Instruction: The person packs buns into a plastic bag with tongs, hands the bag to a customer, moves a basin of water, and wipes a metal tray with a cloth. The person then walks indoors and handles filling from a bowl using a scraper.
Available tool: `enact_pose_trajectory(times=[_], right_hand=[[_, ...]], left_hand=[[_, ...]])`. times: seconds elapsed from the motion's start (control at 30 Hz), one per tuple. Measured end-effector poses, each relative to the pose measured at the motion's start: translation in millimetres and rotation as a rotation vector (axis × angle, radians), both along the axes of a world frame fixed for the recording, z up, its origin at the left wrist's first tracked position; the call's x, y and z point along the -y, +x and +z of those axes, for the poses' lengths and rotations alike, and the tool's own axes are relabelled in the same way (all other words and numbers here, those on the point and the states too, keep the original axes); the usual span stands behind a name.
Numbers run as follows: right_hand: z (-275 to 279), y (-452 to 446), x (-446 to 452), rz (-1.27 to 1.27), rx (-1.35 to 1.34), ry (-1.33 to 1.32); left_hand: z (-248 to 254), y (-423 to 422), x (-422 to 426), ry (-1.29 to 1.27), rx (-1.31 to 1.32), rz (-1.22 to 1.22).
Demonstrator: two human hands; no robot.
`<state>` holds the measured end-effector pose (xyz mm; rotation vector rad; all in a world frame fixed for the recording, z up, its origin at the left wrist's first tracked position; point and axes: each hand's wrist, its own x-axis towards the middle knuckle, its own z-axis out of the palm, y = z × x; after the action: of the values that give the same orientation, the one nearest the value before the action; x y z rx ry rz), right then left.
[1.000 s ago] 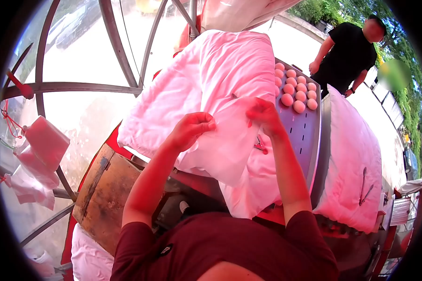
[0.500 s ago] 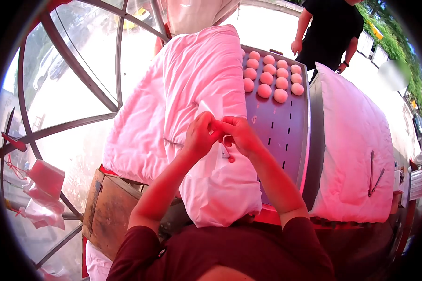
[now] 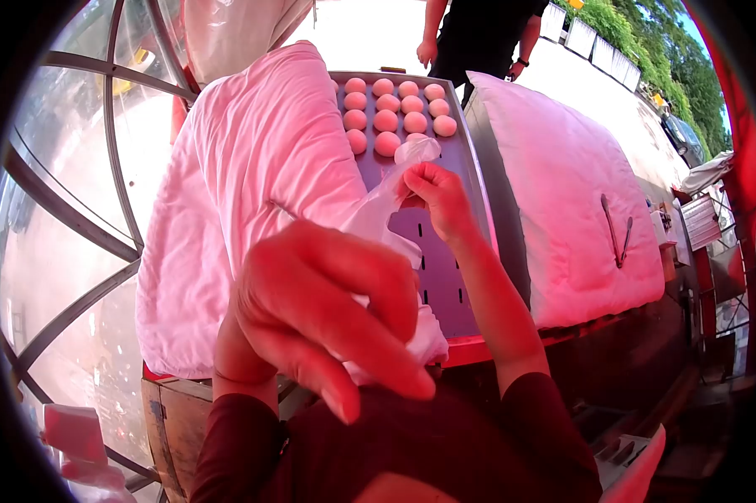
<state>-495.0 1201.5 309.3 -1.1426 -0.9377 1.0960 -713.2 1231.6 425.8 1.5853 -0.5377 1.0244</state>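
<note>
My right hand (image 3: 438, 194) is pinched on a thin white plastic bag (image 3: 380, 211), which hangs crumpled over the left side of the slotted tray. Close to the camera, my left hand (image 3: 328, 293) is raised with its fingers partly bent and apart, and nothing shows in it. It covers part of the bag and the white quilt (image 3: 269, 142) behind. Rows of round pale buns (image 3: 386, 121) sit on the far part of the metal tray (image 3: 435, 251), just beyond my right hand.
On the right, a second quilt (image 3: 554, 201) bears metal tongs (image 3: 619, 235). A person in black (image 3: 478, 38) stands beyond the tray. To the left are a framed clear plastic wall (image 3: 68, 193), a wooden box (image 3: 173, 432) and hanging white bags (image 3: 76, 436).
My hands have parted. The left has risen toward the camera, and the right has moved forward over the tray with the bag, now more spread out. The view has turned to the right.
</note>
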Motion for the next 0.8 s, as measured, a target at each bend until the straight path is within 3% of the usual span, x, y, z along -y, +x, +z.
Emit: enact_pose_trajectory(times=[0.03, 0.07, 0.1, 0.17, 0.2, 0.23, 0.27, 0.37, 0.43, 0.47, 0.5, 0.53, 0.57, 0.6, 0.63, 0.7, 0.77, 0.8], right_hand=[[9, -1, -5, 0.036, 0.077, 0.010], [12, 0, -7, 0.071, 0.184, 0.023], [17, -3, -9, 0.087, 0.229, 0.020], [25, -11, -10, 0.132, 0.316, -0.011], [23, -14, -13, 0.128, 0.350, -0.001], [19, -16, -15, 0.122, 0.380, 0.003], [17, -17, -20, 0.120, 0.419, 0.017], [13, -4, -25, -0.043, -0.580, 0.062], [20, 7, -34, -0.231, -0.707, 0.021], [21, 10, -36, -0.327, -0.774, -0.003], [13, 14, -38, -0.176, -0.619, 0.060], [-2, 19, -41, -0.028, -0.463, 0.117], [-9, 20, -47, 0.125, -0.300, 0.181], [18, -11, -46, 0.078, -0.138, 0.066], [27, -30, -46, 0.131, -0.024, 0.059], [44, -50, -54, 0.241, 0.210, 0.078], [66, -56, -55, 0.171, 0.786, 0.179], [71, -56, -54, 0.077, 1.055, 0.277]], left_hand=[[7, -6, -18, 0.111, -0.069, 0.054], [-8, 1, -18, -0.313, -0.310, 0.441], [-31, 9, -43, -0.015, -0.454, 0.789], [-82, 22, -54, -0.086, -0.651, 0.831], [-98, 30, -52, 0.015, -0.645, 0.924], [-104, 30, -57, -0.055, -0.735, 0.757], [-107, 27, -58, -0.071, -0.662, 0.859], [-119, -5, -84, -0.294, -0.515, 1.317], [-154, -56, -129, -0.571, -0.606, 1.475], [-160, -66, -131, -0.427, -0.687, 1.509], [-163, -75, -129, -0.280, -0.765, 1.541], [-133, -70, -102, -0.086, -0.686, 1.510], [-106, -58, -80, 0.086, -0.630, 1.386], [-78, -43, -60, 0.353, -0.561, 1.136], [-70, -22, -49, 0.447, -0.530, 0.902], [-95, 6, -63, 0.672, -0.546, 1.190], [-105, -2, -96, 0.652, -0.894, 1.262], [-104, -9, -102, 0.636, -0.795, 1.412]])
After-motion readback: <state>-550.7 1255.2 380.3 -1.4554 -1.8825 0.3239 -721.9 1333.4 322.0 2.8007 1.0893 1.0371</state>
